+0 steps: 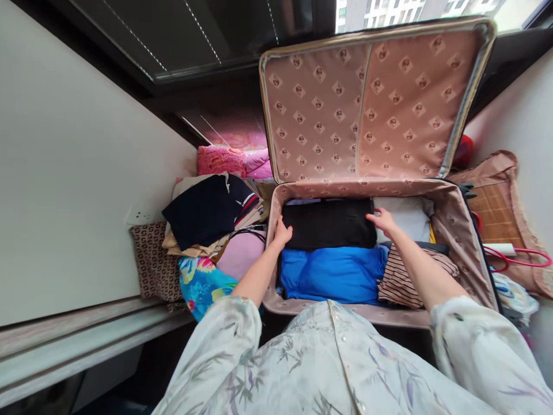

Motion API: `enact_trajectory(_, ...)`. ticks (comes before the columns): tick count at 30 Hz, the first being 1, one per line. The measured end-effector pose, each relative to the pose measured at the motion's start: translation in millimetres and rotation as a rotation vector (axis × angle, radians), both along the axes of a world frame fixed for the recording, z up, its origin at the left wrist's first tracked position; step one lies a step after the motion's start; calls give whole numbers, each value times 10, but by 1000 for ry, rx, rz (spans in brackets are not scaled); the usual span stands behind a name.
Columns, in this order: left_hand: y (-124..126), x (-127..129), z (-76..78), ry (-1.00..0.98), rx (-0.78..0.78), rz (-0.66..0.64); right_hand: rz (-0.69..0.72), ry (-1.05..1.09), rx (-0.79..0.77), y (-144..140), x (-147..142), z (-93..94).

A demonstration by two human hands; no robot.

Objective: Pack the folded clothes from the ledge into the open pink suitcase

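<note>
A folded black garment [329,225] lies in the back left part of an open suitcase [462,242] with pink lining. My left hand [283,232] grips its left end, thumb on top and the other fingers hidden. At the opposite end, my right hand [382,222] pinches the garment's right edge. In front of it lies a folded blue garment [332,274]. A striped garment [417,276] sits to the right of the blue one, partly behind my right forearm. Grey-white clothing [404,216] fills the space beyond my right hand.
The suitcase lid [345,109] stands raised at the back. Left of the case is a pile with a navy garment [207,210], a floral cloth [207,282] and a brown patterned bag [155,259]. Pink bedding [222,160] lies behind. A red cable [531,257] is at the right.
</note>
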State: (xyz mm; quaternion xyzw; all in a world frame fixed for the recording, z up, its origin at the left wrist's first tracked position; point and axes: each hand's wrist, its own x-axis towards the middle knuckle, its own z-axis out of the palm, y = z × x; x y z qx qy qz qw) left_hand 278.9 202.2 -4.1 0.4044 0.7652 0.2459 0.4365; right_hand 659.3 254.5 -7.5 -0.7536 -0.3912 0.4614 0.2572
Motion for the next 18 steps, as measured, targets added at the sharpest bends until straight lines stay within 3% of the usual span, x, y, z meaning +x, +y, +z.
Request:
enact_trajectory(3,-108,275,-179,372,67,-93,94,-298,10,-150,-158,-277)
enact_trajectory(5,-227,454,-267,586,149,-292,255,-456,115,-327,-312,-378)
enact_trajectory(8,-298,557,-365,675,156,-598,598,-659,267,-547,-521,-467)
enact_trajectory(11,-124,464,-432,662,101,-715,787,-713,225,-589,-622,-539)
enact_trajectory(14,219,298,-437,697,120,-686,791,-712,179,-429,-608,-567)
enact_trajectory(18,609,123,-329,743,100,-677,649,-682,232,-24,-505,-550)
